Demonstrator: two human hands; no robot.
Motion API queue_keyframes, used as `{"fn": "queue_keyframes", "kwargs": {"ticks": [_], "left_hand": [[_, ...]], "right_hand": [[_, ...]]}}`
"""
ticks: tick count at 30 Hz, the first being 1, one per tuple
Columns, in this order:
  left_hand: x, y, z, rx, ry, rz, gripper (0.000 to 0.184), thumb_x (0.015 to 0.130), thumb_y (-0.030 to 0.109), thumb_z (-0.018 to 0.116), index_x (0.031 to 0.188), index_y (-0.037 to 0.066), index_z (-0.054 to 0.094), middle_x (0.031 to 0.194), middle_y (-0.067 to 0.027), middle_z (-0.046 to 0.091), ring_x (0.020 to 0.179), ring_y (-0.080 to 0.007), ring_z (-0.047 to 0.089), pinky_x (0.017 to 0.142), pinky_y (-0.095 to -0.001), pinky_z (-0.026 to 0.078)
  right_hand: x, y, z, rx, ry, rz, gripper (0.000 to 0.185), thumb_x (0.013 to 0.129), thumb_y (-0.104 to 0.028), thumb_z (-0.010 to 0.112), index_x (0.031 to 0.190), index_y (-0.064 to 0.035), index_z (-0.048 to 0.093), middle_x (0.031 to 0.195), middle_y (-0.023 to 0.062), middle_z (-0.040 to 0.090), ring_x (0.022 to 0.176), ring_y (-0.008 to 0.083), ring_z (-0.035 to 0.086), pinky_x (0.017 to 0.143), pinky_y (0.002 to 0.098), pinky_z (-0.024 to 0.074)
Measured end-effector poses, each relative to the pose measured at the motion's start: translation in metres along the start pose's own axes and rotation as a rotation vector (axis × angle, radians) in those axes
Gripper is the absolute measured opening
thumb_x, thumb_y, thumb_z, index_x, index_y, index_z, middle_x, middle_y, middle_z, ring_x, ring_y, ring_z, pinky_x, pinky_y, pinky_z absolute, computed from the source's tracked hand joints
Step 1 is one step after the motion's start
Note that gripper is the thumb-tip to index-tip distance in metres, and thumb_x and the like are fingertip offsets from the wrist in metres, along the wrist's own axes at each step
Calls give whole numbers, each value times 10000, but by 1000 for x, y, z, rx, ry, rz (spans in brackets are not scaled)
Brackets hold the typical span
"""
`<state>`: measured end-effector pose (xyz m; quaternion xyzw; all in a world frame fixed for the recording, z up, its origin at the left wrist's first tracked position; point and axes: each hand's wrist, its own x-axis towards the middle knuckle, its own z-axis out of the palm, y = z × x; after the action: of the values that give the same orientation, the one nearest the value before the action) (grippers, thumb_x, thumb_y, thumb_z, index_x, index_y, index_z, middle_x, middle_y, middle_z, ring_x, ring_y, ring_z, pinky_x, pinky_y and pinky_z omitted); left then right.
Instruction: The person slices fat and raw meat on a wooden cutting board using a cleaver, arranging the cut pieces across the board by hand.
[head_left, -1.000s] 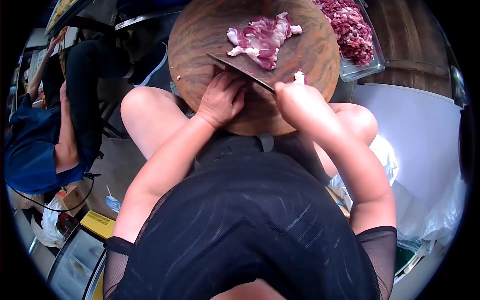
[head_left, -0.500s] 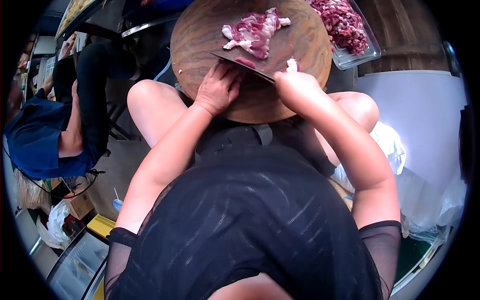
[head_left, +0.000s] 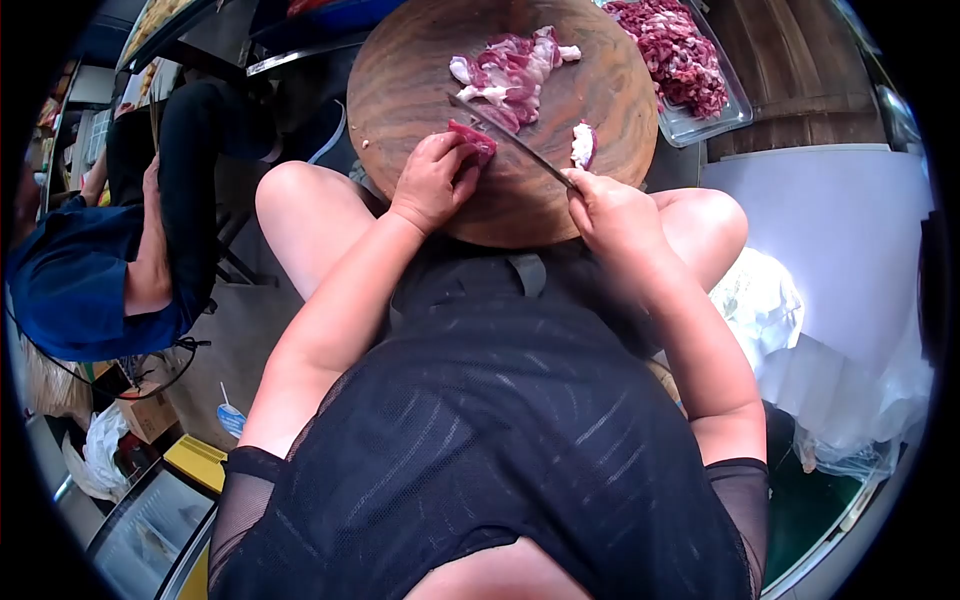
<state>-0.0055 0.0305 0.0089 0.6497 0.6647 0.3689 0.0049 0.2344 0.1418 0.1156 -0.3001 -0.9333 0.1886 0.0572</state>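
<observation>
Cutting judged part-way: beyond the far right edge of the round wooden board, a clear tray holds a heap of small-cut meat, which reads as finished portion. Not yet reduced to that size is a larger piece of meat, red with pale fat, lying on the far half of the board; a small fatty piece lies apart from it toward the board's right side. How much has been cut in all cannot be established. The left hand is over the board's near left part, fingers bent and close together, their tips on a red strip of meat that projects past them; whether the thumb pinches it from below cannot be told. The right hand, at the board's near right edge, has its fingers wrapped closed about the handle of a knife. The blade slants across the board toward its far left, its tip at the near edge of the larger piece; contact there cannot be confirmed. No finger of either hand is spread.
</observation>
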Motion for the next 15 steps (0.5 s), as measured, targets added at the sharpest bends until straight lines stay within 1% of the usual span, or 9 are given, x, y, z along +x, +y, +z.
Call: {"fn": "queue_keyframes", "kwargs": {"ticks": [2, 4, 6, 7, 9, 11, 12, 13, 15], "left_hand": [[-1, 1, 1, -19, 21, 3, 293, 777, 139, 707, 1054, 57, 660, 1093, -123, 610, 1036, -337, 586, 934, -425, 478], [-2, 2, 3, -5, 40, 7, 290, 785, 137, 709, 1058, 51, 662, 1095, -129, 615, 1034, -342, 589, 936, -422, 477], [-2, 2, 4, 7, 52, 11, 287, 794, 135, 712, 1062, 44, 664, 1098, -135, 620, 1032, -346, 592, 938, -420, 476], [-1, 2, 3, -10, 26, 13, 289, 790, 129, 711, 1063, 44, 663, 1102, -133, 618, 1034, -342, 591, 939, -416, 477], [-2, 3, 3, -25, -3, 16, 292, 787, 124, 710, 1064, 45, 663, 1106, -131, 616, 1037, -339, 591, 940, -412, 478], [-3, 0, 4, -34, -5, 15, 283, 786, 123, 709, 1053, 41, 660, 1116, -134, 610, 1043, -335, 587, 943, -408, 478], [-4, 1, 3, -29, -6, 12, 283, 786, 123, 709, 1053, 41, 660, 1116, -134, 610, 1043, -335, 587, 943, -408, 478], [-4, 3, 2, -17, -2, 11, 283, 785, 123, 710, 1051, 41, 658, 1118, -136, 607, 1045, -336, 585, 942, -411, 478], [-2, 1, 3, -4, 13, 8, 284, 783, 123, 710, 1049, 41, 656, 1120, -138, 605, 1048, -336, 583, 941, -414, 479]], "right_hand": [[6, 0, 3, -28, -19, -31, 221, 929, -191, 543, 1104, -91, 634, 856, 146, 694, 810, 330, 684, 693, 471, 542], [15, -1, 6, -53, -39, -59, 211, 922, -175, 538, 1089, -87, 632, 846, 145, 694, 801, 331, 687, 682, 475, 543], [38, -8, 14, -194, -289, 30, 181, 898, -123, 521, 1022, -76, 645, 847, 148, 699, 799, 334, 695, 679, 475, 550], [50, -15, 16, -191, -296, 31, 181, 898, -123, 521, 1022, -76, 645, 847, 148, 699, 799, 334, 695, 679, 475, 550], [76, -32, 20, -175, -239, -43, 177, 876, -98, 511, 966, -71, 661, 863, 158, 705, 822, 337, 699, 715, 472, 556], [105, -32, 27, -132, -204, -57, 173, 884, -112, 507, 922, -70, 670, 876, 174, 706, 837, 342, 698, 731, 475, 555], [121, -24, 27, -54, -233, -7, 185, 909, -215, 567, 991, -70, 648, 866, 187, 696, 859, 381, 673, 748, 500, 530], [120, -18, 26, -26, -84, -82, 182, 920, -226, 574, 992, -75, 645, 880, 185, 695, 864, 382, 670, 748, 498, 529], [114, -14, 28, -72, 43, -81, 183, 923, -182, 518, 1020, -86, 640, 850, 176, 702, 806, 363, 690, 706, 489, 546]]}}
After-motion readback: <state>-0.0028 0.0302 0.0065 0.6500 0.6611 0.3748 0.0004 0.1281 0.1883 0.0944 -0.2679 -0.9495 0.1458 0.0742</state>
